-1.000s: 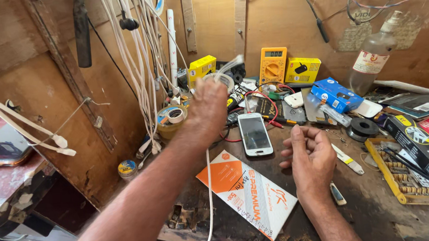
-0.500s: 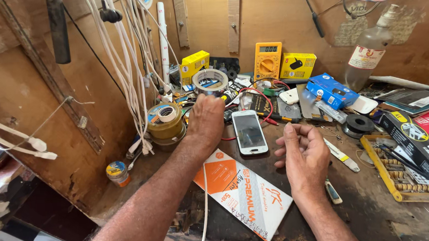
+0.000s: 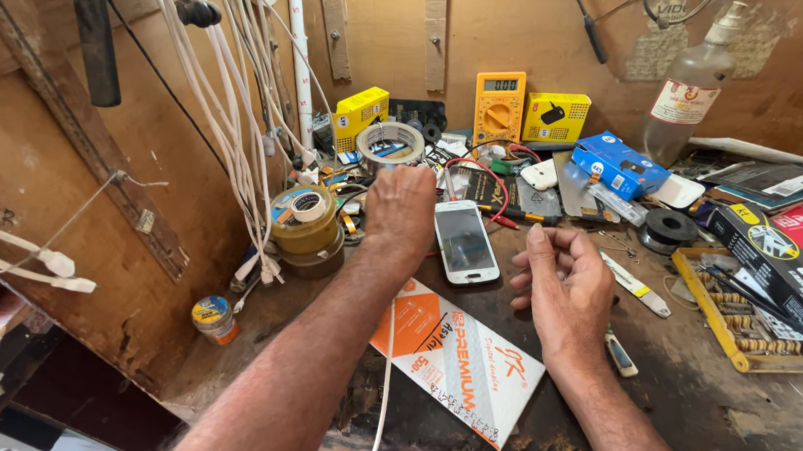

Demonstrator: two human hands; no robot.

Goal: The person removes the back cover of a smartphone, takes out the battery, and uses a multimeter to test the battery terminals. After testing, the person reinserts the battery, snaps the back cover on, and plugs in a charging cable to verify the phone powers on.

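Observation:
My left hand (image 3: 402, 209) rests knuckles-up on the cluttered bench, just left of the top of a white smartphone (image 3: 465, 240) that lies face up. Its fingers curl down out of sight, so what they hold is hidden. A thin white cable (image 3: 381, 398) runs along under that forearm. My right hand (image 3: 565, 282) lies on the bench to the right of the phone, fingers loosely curled and apart, with nothing in it. An orange and white flat packet (image 3: 456, 357) lies between my two forearms.
Stacked tape rolls (image 3: 304, 224) and a clear tape roll (image 3: 390, 143) sit left and behind. A yellow multimeter (image 3: 499, 108), yellow boxes (image 3: 555, 117), blue box (image 3: 619, 166), bottle (image 3: 690, 87), parts tray (image 3: 732, 317) and small tin (image 3: 212, 316) crowd the bench. White cables (image 3: 237, 124) hang at left.
My left hand has drawn back from the clear tape roll toward me and now sits beside the phone's top. The right hand has hardly moved.

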